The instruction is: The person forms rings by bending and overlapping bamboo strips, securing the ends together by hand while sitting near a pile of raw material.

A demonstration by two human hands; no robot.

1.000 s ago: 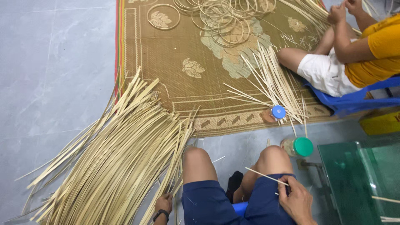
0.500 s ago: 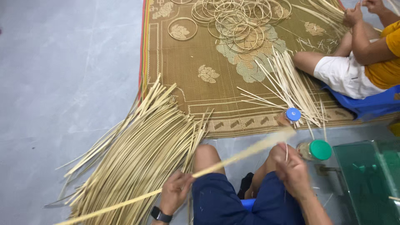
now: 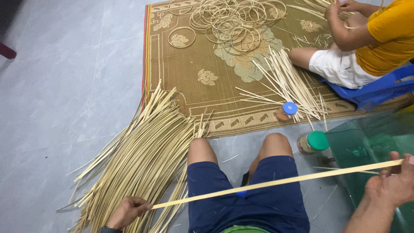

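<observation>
You hold one long bamboo strip [image 3: 276,183] stretched across your lap, your left hand [image 3: 126,211] pinching its near-left end beside the big pile of strips [image 3: 138,159], your right hand [image 3: 390,185] closed around the far-right end, thumb on top. Both hands grip; neither is open.

To do this well, keep the strip flat between the two grips and free of a twist, with an even pull so it neither sags onto your blue shorts [image 3: 246,203] nor bows upward. Keep the left pinch close to the tip, so the strip stays clear of the loose pile and drags no neighbours with it. Mind the right end: it passes just above the green glass panel [image 3: 371,142] and near the jar with the green lid [image 3: 314,142].

The strip is pale yellow, thin, narrow and straight, rising slightly from left to right. Its surface looks smooth, though the view is too coarse to be sure of splinters.

Farther off, a woven mat [image 3: 207,77] carries bamboo hoops [image 3: 228,21], a fan of shorter sticks [image 3: 289,84] and a small jar with a blue lid [image 3: 288,110]. At far right another person in a yellow shirt [image 3: 388,34] sits on a blue stool [image 3: 379,88], hands busy with strips.
</observation>
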